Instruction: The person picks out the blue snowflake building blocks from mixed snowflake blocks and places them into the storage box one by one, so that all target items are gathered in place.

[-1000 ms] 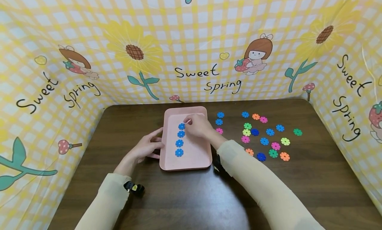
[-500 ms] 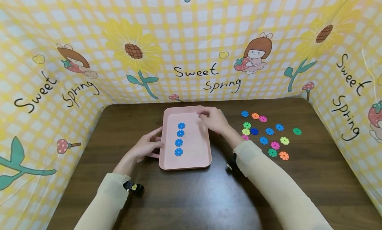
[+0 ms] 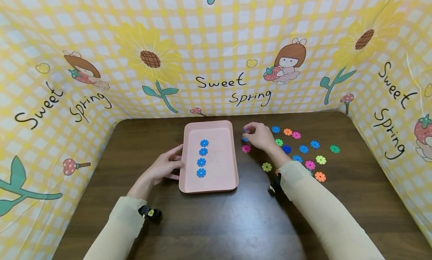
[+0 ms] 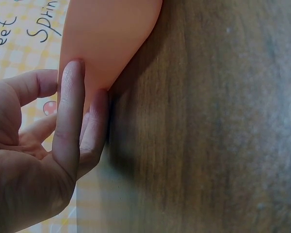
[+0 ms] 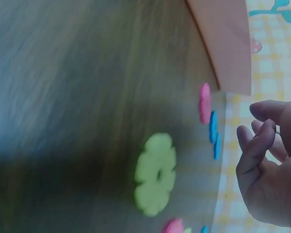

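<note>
Four-in-a-row is not counted here: several blue snowflake discs (image 3: 203, 152) lie in a column inside the pink tray (image 3: 209, 187). My left hand (image 3: 164, 166) touches the tray's left side; in the left wrist view its fingertips rest against the outer wall (image 4: 111, 34). To the right of the tray, my right hand (image 3: 261, 135) hovers over two blue discs (image 5: 213, 127), partly covering them in the head view. The right wrist view shows its thumb and fingers apart, bent, with nothing between them. A pink disc (image 3: 246, 148) lies just nearer than those two.
Loose snowflake discs in orange, pink, green, yellow and blue spread over the right of the brown table (image 3: 216, 222). A yellow-green disc (image 3: 267, 166) lies below the right hand. The right sleeve (image 3: 314, 200) hides some discs. Patterned cloth (image 3: 216, 57) walls the table's back and sides.
My right hand has moved right, from beside the top blue disc in the tray, over the tray's edge, to the blue discs on the table. The left hand has stayed at the tray.
</note>
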Demonstrator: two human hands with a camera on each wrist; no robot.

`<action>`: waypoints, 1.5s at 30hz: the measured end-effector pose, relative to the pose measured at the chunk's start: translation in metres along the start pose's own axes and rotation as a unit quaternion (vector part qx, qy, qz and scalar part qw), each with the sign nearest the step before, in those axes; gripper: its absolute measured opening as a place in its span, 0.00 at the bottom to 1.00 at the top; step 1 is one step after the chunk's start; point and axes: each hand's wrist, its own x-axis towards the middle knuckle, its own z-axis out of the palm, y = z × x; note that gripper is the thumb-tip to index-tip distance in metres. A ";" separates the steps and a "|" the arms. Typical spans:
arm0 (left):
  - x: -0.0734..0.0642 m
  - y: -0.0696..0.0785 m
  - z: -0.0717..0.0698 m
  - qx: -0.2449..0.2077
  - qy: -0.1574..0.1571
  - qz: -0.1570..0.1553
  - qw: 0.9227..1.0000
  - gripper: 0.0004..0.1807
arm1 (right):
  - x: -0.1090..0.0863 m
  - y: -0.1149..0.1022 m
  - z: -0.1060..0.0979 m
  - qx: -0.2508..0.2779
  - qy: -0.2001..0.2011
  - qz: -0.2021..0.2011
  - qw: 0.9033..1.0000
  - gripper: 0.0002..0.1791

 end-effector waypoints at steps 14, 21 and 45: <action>-0.002 -0.003 0.001 0.002 0.005 0.002 1.000 0.45 | 0.000 0.020 0.011 -0.028 -0.028 0.032 0.999 0.22; -0.002 -0.002 0.001 0.003 0.005 0.002 1.000 0.45 | 0.001 0.017 0.012 -0.038 -0.034 0.046 0.998 0.22; -0.001 -0.001 0.000 0.009 0.003 0.008 1.000 0.44 | 0.000 0.013 0.005 -0.085 -0.053 0.022 0.995 0.18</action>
